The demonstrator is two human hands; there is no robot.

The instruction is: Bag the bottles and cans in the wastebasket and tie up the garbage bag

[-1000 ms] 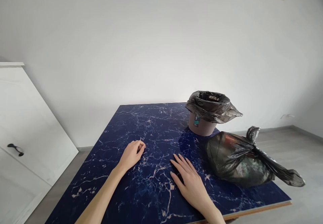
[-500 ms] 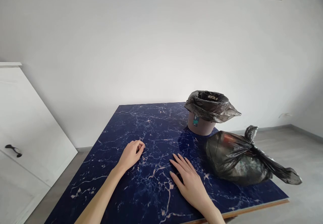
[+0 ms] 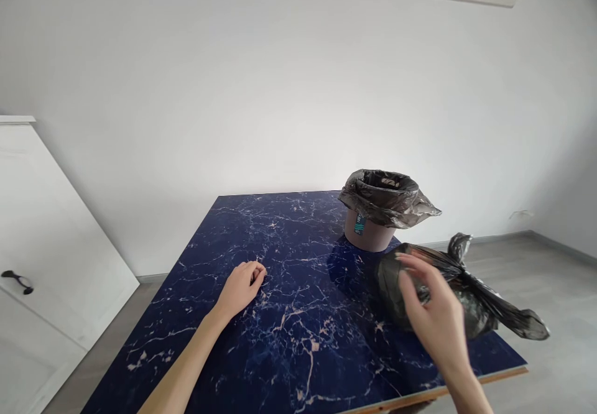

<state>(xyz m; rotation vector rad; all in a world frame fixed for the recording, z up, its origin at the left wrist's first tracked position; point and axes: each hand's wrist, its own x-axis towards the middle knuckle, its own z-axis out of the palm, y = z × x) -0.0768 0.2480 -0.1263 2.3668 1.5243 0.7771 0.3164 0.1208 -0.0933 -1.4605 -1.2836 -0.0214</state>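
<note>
On the blue marble-patterned table point(image 3: 261, 234) rests my left hand point(image 3: 242, 286), its fingers curled in and nothing visible in them. My right hand point(image 3: 436, 302) is raised in front of a tied black garbage bag point(image 3: 471, 299), thumb and fingers apart, slightly blurred. Whether it touches the bag I cannot tell. The full bag lies at the table's right side, its knotted ends sticking out past the edge; my hand hides part of it. Behind it stands a small mauve trash bin point(image 3: 373, 235), lined with a black bag point(image 3: 389, 206) folded over its rim.
A white cabinet point(image 3: 51, 227) with a black handle point(image 3: 17, 281) stands to the left. The pale wall point(image 3: 280, 91) rises behind the table. Grey floor point(image 3: 555, 289) shows on the right, beyond the table's wooden edge.
My right hand has lifted off the tabletop and moved right, to in front of the garbage bag. The left hand stays put. The view has shifted slightly.
</note>
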